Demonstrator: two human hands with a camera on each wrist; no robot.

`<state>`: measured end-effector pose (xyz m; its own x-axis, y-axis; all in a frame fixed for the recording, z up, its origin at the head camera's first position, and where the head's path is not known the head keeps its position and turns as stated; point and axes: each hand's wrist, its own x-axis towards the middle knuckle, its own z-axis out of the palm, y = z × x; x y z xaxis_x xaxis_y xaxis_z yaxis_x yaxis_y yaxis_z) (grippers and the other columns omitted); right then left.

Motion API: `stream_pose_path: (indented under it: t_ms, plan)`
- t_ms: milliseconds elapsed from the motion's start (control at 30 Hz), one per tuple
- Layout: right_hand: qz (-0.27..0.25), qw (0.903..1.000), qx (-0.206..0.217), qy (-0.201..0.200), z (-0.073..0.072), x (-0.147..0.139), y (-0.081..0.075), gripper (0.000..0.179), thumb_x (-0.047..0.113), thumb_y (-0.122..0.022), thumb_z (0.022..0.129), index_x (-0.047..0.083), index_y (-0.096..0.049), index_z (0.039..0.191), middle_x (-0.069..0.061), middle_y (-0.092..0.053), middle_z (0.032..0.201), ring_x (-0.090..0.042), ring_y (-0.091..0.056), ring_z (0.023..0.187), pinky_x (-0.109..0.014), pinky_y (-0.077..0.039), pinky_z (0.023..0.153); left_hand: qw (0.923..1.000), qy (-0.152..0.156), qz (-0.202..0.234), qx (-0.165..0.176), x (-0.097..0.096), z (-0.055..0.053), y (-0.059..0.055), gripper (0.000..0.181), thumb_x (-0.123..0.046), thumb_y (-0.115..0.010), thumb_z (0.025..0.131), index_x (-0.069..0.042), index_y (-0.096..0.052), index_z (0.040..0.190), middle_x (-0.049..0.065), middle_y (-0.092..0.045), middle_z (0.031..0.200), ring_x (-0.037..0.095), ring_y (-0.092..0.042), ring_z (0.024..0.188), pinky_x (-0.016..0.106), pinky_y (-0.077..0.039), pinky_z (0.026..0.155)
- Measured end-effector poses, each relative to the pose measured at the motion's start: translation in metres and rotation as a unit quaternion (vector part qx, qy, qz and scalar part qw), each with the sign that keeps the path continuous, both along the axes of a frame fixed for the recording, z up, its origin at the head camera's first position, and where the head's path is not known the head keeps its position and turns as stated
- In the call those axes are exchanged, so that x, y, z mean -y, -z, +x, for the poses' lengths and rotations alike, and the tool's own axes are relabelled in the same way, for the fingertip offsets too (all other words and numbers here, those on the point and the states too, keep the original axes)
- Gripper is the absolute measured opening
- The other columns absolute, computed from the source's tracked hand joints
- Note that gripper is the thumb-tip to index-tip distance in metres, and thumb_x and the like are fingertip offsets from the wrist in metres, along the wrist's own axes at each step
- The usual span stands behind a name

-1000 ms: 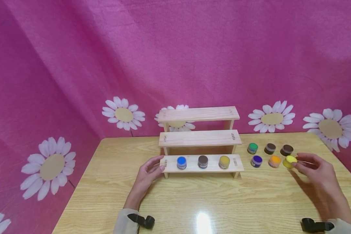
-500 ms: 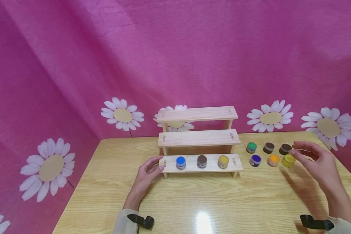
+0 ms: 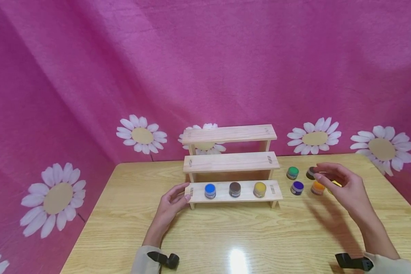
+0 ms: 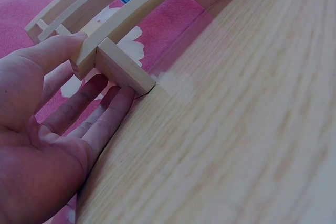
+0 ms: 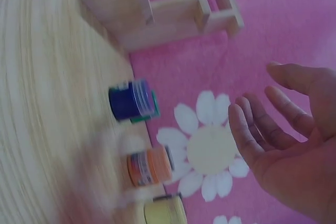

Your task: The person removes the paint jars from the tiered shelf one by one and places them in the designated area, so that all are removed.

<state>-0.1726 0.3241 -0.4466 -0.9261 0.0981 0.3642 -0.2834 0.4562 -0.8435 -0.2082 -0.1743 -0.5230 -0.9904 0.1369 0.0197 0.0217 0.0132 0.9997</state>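
My left hand (image 3: 171,203) holds the left end of the lowest step of a three-tier wooden stand (image 3: 231,161); in the left wrist view the thumb (image 4: 63,48) lies on top, fingers below by the leg. On that step sit a blue paint jar (image 3: 210,191), a brown one (image 3: 234,189) and a mustard-yellow one (image 3: 259,189). My right hand (image 3: 346,188) hovers with nothing in it, fingers loosely bent, over the jars at right. Near it are an orange jar (image 3: 317,188), a purple jar (image 5: 123,100), a partly hidden dark jar (image 3: 310,174) and a mostly covered yellow jar (image 5: 167,211).
A green jar (image 3: 292,173) stands behind the purple one, right of the stand. Both upper steps rise toward a pink cloth (image 3: 226,68) with daisies behind the table (image 3: 260,236). The right hand hides part of the back row of jars.
My right hand has let go of the yellow jar, lifted, and moved left over the other jars. The left hand stays on the stand.
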Motion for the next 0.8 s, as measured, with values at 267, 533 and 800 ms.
stream_pose_path:
  t_ms: [267, 533, 800]
  plan:
    - [-0.003, 0.9984, -0.026, -0.049, -0.005, 0.033, 0.006, 0.034, 0.003, -0.071, 0.096, -0.006, -0.062, 0.128, 0.002, -0.069, 0.117, -0.002, -0.064, 0.101, -0.013, -0.056, 0.079, 0.9999, -0.006, 0.005, 0.009, 0.003, 0.002, -0.001, 0.046, -0.02, -0.075, 0.097, -0.015, -0.062, 0.141, 0.011, -0.053, 0.148, 0.03, -0.058, 0.129, 0.034, -0.057, 0.096]
    - [-0.048, 0.9945, -0.025, -0.089, -0.008, 0.062, 0.012, 0.031, 0.001, -0.071, 0.095, -0.006, -0.063, 0.124, -0.007, -0.07, 0.113, -0.007, -0.066, 0.1, -0.017, -0.057, 0.083, 0.9999, -0.008, -0.004, 0.012, 0.003, 0.003, -0.004, 0.048, -0.022, -0.075, 0.096, -0.015, -0.061, 0.141, 0.011, -0.052, 0.15, 0.03, -0.058, 0.129, 0.034, -0.058, 0.095]
    - [-0.046, 0.9916, 0.001, -0.121, -0.01, 0.086, 0.025, 0.035, 0.005, -0.074, 0.095, -0.003, -0.062, 0.127, -0.025, -0.064, 0.118, -0.02, -0.067, 0.104, -0.021, -0.058, 0.087, 0.9999, -0.005, 0.004, 0.013, -0.001, 0.001, -0.002, 0.048, -0.02, -0.075, 0.096, -0.011, -0.06, 0.142, 0.014, -0.052, 0.149, 0.031, -0.059, 0.128, 0.035, -0.058, 0.094]
